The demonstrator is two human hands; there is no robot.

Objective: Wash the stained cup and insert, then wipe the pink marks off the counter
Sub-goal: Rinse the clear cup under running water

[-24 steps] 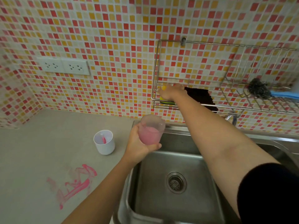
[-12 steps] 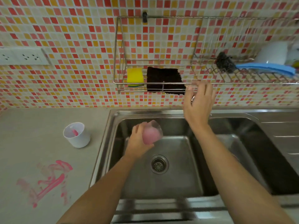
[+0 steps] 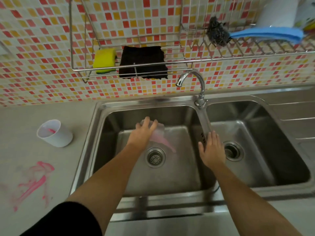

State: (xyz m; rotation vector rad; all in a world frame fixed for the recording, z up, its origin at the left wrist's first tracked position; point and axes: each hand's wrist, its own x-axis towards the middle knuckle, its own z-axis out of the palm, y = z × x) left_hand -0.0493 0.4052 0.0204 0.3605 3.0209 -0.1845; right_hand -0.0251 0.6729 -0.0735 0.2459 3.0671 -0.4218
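Far left, grey counter (image 3: 20, 133) carries smeared pink marks (image 3: 33, 182) near its front edge. Behind them, just beside the sink rim, stands a white cup (image 3: 54, 133), upright, pink streak inside. Above on the tiled wall, a wire rack (image 3: 129, 72) holds a yellow sponge (image 3: 104, 60) and a black cloth (image 3: 143, 62) side by side. Left basin (image 3: 110, 120): left hand (image 3: 143, 132) grips the clear insert (image 3: 159, 132), tipped over, pink liquid (image 3: 168, 145) running out toward the drain (image 3: 156, 157). Faucet (image 3: 196, 82) spout points over this basin. Right hand (image 3: 212, 150) open, fingers spread, holding nothing, over the divider between basins. Right end of rack: dark steel scourer (image 3: 217, 32), blue cloth (image 3: 267, 34).
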